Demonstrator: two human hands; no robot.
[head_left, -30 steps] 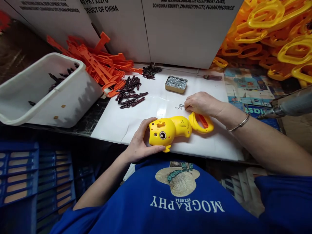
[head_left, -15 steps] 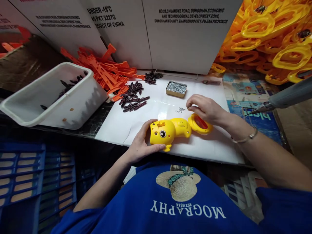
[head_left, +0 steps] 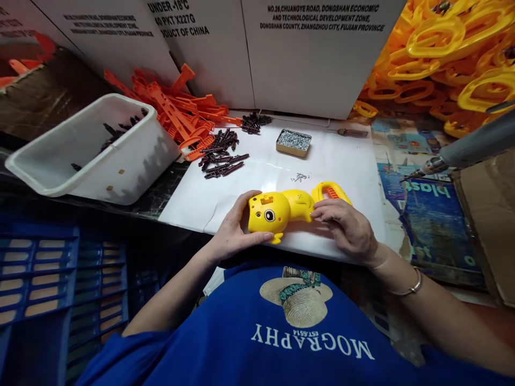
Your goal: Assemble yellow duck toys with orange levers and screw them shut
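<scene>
Now left hand (head_left: 233, 230) cups the head end of the yellow toy (head_left: 281, 210), thumb under it, fingers curled round. Right hand (head_left: 348, 230) lies half open on the toy's tail end, fingertips touching it beside the handle (head_left: 332, 192). Toy sits between both hands on the white counter (head_left: 341, 155). Loose screws (head_left: 299, 176) just beyond the hands, screw tin (head_left: 294, 142) further off. Beyond left hand: dark pins (head_left: 221, 158), orange parts (head_left: 177, 110), white tub (head_left: 80, 147). Driver (head_left: 462, 153) hangs off to the right.

Bright overhead light, soft shadows, sharp centre, edges bowed.
</scene>
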